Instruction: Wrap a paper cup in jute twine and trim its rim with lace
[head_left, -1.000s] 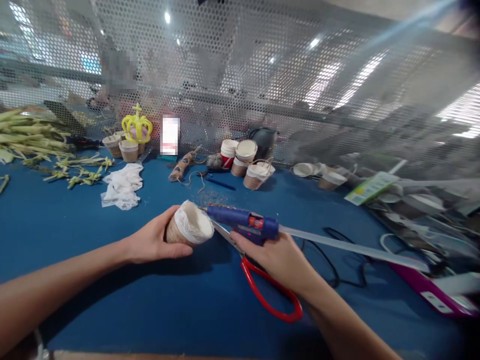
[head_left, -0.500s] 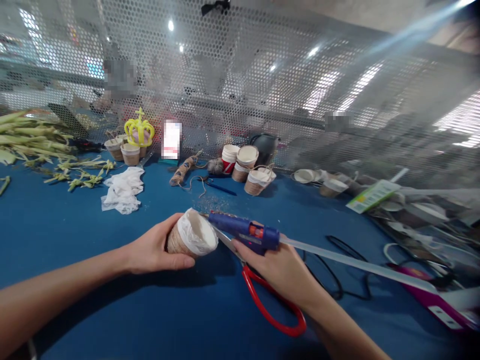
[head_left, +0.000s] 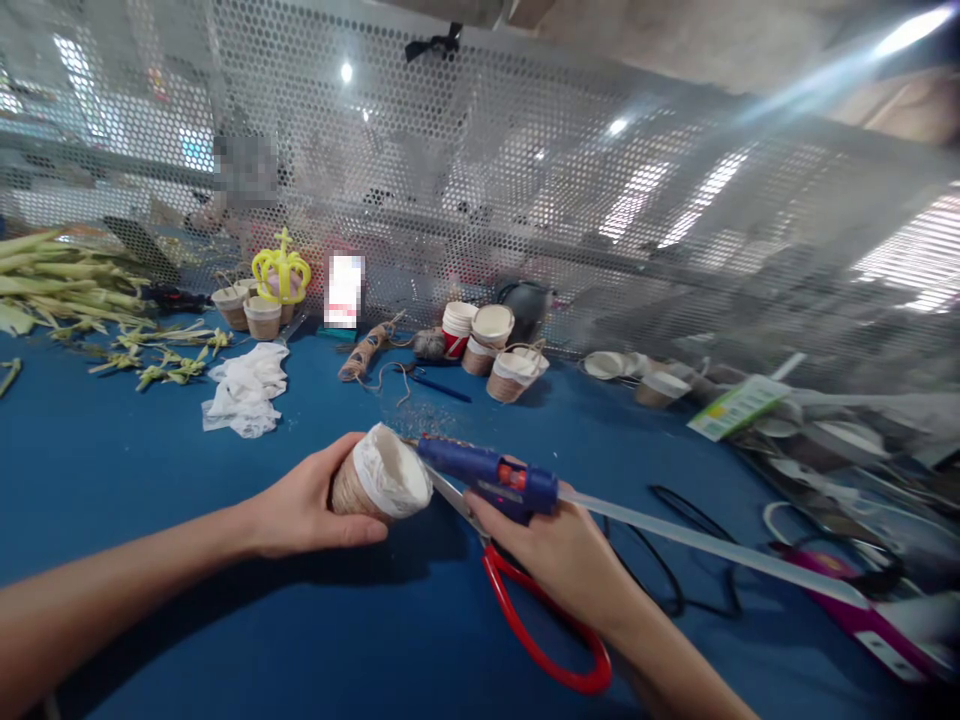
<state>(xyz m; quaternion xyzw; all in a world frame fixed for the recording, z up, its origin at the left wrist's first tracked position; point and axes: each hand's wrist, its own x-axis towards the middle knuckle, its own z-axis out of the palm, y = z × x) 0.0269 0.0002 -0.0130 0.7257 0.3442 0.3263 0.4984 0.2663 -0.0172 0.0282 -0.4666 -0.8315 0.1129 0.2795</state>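
Note:
My left hand (head_left: 304,505) is wrapped round a twine-covered paper cup (head_left: 379,476) lined with white cloth, tipped on its side with the mouth facing right. In my right hand (head_left: 559,545) I grip a blue hot glue gun (head_left: 487,468) with a clear glue stick (head_left: 712,545) jutting out behind it. The gun's nozzle sits at the cup's rim. Red-handled scissors (head_left: 544,630) lie on the blue table (head_left: 150,470) under my right hand.
Several twine-wrapped and plain paper cups (head_left: 491,340) stand at the back by a perforated metal screen (head_left: 480,180). A white cloth (head_left: 244,390), green leaf strips (head_left: 67,290), a yellow crown ornament (head_left: 280,270), a twine spool (head_left: 364,350), a black cable (head_left: 675,545) and packaging at right (head_left: 825,450) lie around.
Both hands, the cup and the glue gun keep their pose; the view has shifted slightly, so everything sits a bit lower in the picture.

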